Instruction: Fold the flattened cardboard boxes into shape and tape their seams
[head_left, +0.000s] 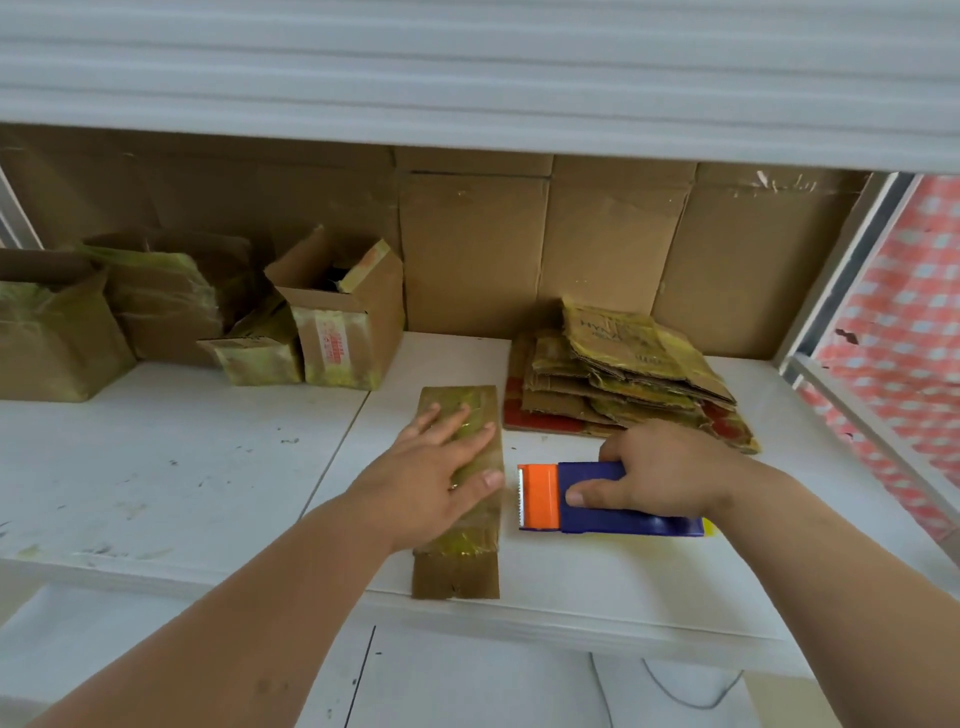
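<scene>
Left hand (435, 475) fingers flat on flattened box (460, 566), right hand (657, 470) fingers gripping tape dispenser (597, 499)

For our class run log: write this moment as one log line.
left hand: flat on flattened box | right hand: grips tape dispenser on table | flat stack: waiting

Two hands, left (434, 480) and right (657, 475), one tape dispenser (597, 501), one flattened box (460, 491), one stack of flattened boxes (623, 374), four assembled boxes (343, 322) on the surface (182, 467)
</scene>
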